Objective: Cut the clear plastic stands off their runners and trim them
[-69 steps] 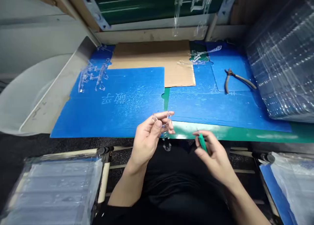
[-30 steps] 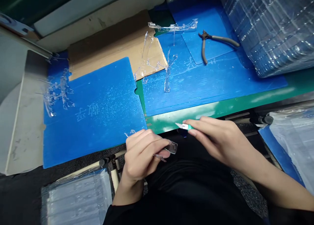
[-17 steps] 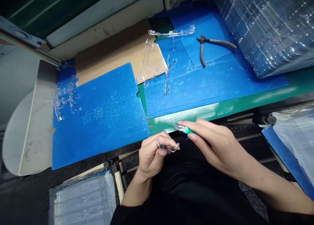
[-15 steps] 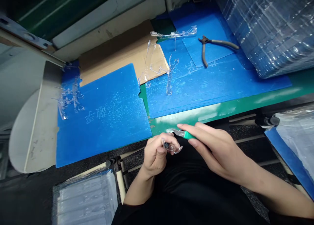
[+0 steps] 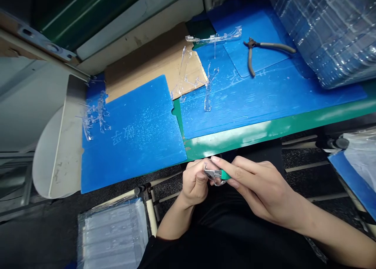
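A small clear acrylic piece (image 5: 217, 182) is being gripped by the left hand (image 5: 195, 183), with the fingers closed around it, just below the front edge of the green worktop (image 5: 235, 138). A craft knife (image 5: 225, 175) with a green handle is being pinched between the thumb and fingers of the right hand (image 5: 258, 185), its metal blade end being held at the acrylic piece beside the left fingertips. Clear acrylic stands (image 5: 210, 91) are being carried near the middle of the worktop, on and beside the right blue corrugated sheet (image 5: 264, 100), next to a cardboard sheet (image 5: 147, 57). A cluster of clear acrylic parts (image 5: 96, 116) is being carried at the left edge of the left blue corrugated sheet (image 5: 138, 155). Grey-handled cutting pliers (image 5: 249, 59) are lying toward the rear right corner, beside a plastic-wrapped stack (image 5: 329, 30).
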Motion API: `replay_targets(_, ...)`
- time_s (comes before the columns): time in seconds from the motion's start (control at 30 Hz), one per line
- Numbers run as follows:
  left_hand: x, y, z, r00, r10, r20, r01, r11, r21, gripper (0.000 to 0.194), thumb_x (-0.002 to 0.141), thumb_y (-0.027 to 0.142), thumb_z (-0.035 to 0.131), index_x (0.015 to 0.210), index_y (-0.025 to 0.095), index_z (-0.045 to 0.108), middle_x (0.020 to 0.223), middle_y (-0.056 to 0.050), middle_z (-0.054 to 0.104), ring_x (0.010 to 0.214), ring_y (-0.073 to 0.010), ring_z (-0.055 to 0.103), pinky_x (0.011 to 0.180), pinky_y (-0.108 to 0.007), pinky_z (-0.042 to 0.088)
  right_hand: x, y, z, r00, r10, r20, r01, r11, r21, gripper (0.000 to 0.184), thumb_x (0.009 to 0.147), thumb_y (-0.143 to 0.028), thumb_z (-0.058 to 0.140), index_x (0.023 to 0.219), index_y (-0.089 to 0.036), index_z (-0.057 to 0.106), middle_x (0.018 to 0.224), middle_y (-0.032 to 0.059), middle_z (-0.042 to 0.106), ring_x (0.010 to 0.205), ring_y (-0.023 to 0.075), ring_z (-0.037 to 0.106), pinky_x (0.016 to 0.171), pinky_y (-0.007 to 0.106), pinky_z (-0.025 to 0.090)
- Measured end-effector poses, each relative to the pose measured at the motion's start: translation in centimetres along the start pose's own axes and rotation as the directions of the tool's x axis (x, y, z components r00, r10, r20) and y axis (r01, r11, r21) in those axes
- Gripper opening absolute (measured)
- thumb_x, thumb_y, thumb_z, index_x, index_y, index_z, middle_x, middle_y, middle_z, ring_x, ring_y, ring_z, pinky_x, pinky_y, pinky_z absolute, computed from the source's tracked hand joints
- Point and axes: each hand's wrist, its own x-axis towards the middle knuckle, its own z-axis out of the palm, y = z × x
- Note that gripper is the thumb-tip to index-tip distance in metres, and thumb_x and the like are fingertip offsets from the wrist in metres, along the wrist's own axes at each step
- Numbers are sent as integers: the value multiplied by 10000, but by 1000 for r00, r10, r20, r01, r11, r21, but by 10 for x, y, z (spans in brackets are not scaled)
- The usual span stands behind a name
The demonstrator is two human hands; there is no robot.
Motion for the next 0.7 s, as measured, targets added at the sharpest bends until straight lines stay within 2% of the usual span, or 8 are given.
replay_targets(0.27, 7, 2, 3, 993, 116, -2, -115, 991, 74, 551, 1170, 492, 353, 792, 208, 635, 574, -17, 617, 478, -137, 553, 504, -291, 462, -4, -7, -2, 998, 53, 29, -55, 996, 63, 456, 1170, -177, 445, 1624, -169, 492, 934, -1, 620, 712, 116, 567, 614, 267, 412)
replay_targets(0.43, 8, 3, 3, 994, 109, -14, -107, 992, 69, 548, 1168, 508, 370, 788, 207, 623, 577, -11, 632, 466, -120, 544, 502, -275, 464, -7, -10, 3, 996, 87, -1, -87, 993, 74, 494, 1161, -170, 467, 1655, -178, 470, 936, 6, 605, 711, 124, 561, 586, 276, 397)
replay_targets(0.57, 10, 3, 2, 995, 95, 16, -96, 995, 29, 540, 1174, 496, 356, 815, 198, 627, 581, -17, 639, 483, -114, 551, 496, -259, 442, -9, -13, 6, 991, 131, -17, -130, 989, 67, 513, 1157, -173, 477, 1669, -193, 469, 917, 1, 593, 641, 117, 518, 548, 285, 369)
replay_targets(0.7, 7, 0, 4, 994, 99, 43, -98, 995, -24, 533, 1169, 509, 368, 830, 192, 630, 584, -15, 617, 488, -113, 527, 511, -271, 424, -5, -9, 13, 973, 219, -75, -209, 971, 119, 485, 1154, -176, 473, 1634, -179, 538, 928, 25, 641, 640, 129, 545, 582, 285, 445)
